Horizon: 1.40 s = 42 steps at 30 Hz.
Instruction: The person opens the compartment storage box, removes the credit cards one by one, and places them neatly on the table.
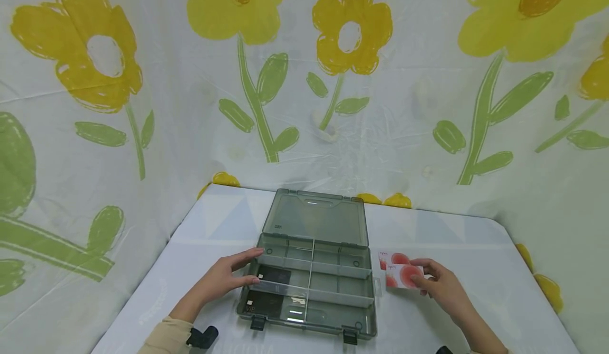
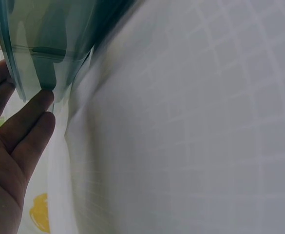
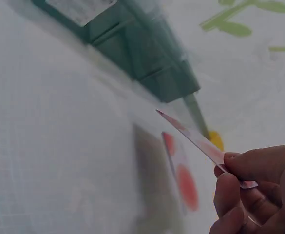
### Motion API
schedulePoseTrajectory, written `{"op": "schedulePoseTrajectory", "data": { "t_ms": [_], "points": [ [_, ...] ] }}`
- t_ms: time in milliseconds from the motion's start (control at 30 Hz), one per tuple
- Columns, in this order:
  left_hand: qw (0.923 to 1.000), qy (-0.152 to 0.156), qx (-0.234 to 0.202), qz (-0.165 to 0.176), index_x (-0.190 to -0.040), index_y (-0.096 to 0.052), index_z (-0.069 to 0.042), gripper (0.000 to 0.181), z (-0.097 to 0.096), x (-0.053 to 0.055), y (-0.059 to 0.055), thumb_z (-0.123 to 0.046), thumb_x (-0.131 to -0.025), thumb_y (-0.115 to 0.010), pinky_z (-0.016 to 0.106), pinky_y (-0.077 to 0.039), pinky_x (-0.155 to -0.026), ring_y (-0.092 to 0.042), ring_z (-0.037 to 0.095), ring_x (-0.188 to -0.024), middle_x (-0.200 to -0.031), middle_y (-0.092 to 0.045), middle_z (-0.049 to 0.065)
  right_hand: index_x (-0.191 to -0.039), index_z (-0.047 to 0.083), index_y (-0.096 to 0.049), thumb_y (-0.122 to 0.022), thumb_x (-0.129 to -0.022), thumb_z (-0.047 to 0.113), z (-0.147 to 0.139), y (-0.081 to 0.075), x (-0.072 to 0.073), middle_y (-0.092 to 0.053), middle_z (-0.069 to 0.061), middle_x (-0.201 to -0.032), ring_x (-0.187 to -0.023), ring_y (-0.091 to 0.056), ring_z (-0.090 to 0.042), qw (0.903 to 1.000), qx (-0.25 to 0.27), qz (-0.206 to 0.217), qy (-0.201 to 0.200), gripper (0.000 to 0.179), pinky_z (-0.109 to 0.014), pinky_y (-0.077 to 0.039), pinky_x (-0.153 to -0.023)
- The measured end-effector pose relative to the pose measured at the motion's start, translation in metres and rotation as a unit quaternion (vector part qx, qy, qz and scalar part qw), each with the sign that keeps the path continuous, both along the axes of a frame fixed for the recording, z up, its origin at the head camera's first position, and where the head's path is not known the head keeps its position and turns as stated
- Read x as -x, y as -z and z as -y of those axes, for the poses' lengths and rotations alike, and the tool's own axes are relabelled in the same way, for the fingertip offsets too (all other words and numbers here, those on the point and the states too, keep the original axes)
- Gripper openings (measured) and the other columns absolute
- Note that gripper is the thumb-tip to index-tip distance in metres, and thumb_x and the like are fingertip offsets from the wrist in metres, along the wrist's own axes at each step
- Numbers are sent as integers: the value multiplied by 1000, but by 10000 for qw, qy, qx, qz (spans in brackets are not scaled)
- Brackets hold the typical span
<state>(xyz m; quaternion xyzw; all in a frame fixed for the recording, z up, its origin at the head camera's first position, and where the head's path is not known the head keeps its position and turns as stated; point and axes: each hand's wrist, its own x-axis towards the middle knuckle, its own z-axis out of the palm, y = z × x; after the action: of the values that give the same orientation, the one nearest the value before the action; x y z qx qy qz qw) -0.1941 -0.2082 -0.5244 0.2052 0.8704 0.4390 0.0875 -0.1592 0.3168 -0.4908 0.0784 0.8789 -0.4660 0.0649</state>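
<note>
A translucent grey-green compartment box [image 1: 316,328] lies on the table with its lid tipped back. My left hand [image 1: 223,276] rests at the box's left side, thumb and forefinger spread along the rim; in the left wrist view its outstretched fingers [image 2: 32,114] touch the box wall. To the right of the box, my right hand [image 1: 442,285] pinches a red-and-white card [image 1: 397,276] between thumb and fingers. The right wrist view shows this card [image 3: 196,141] nearly edge-on, raised over a second similar card [image 3: 186,187] on the table.
Dark cards lie in two left compartments: one in the front, marked VIP [image 1: 264,305], another [image 1: 279,276] in the row behind it. Clear dividers [image 1: 340,297] split the box. The lid [image 1: 316,216] leans toward the flowered cloth backdrop [image 1: 380,148]. Two black latches [image 1: 350,337] project at the front.
</note>
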Motion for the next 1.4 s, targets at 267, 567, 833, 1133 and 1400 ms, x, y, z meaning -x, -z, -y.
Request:
{"op": "schedulePoseTrajectory", "data": {
  "t_ms": [267,567,833,1133,1400],
  "points": [
    [10000,1,50,-69,-151,-52,-16,75,0,0,2,-47,-88,-77,54,-44,-112,-47,37,-140,-156,-46,7,-126,3,-66,-79,-91,27,-4,30,11,-62,-5,-94,-80,-58,-18,9980,-609,121,-105,44,-27,-52,-59],
    [9998,60,33,-186,-150,-53,-14,72,-2,0,-1,-44,-89,-77,54,-46,-111,-48,39,-138,-155,-48,9,-118,3,-69,-80,-89,22,8,30,9,-59,-2,-85,-78,-53,-18,9806,-1909,-305,-328,37,-31,-45,-63],
    [9997,124,-33,-212,-149,-53,-13,71,-1,-2,-2,-42,-89,-77,56,-45,-111,-49,41,-138,-155,-48,10,-116,4,-69,-83,-85,22,16,30,7,-52,-9,-89,-77,-50,-22,9742,-2250,-121,-155,38,-31,-40,-61],
    [9997,106,-23,-223,-150,-53,-13,71,-1,-1,-2,-43,-90,-77,54,-45,-112,-48,40,-138,-155,-48,10,-116,2,-69,-83,-85,22,16,35,7,-52,-13,-95,-78,-49,-23,9736,-2275,-193,-78,39,-30,-40,-60],
    [9997,133,-64,-215,-149,-53,-13,71,-1,-1,-1,-42,-89,-77,55,-45,-111,-48,40,-138,-155,-48,11,-116,2,-69,-84,-85,21,17,35,6,-54,-13,-96,-76,-50,-22,9719,-2324,-350,-106,40,-30,-41,-59]
  ]
}}
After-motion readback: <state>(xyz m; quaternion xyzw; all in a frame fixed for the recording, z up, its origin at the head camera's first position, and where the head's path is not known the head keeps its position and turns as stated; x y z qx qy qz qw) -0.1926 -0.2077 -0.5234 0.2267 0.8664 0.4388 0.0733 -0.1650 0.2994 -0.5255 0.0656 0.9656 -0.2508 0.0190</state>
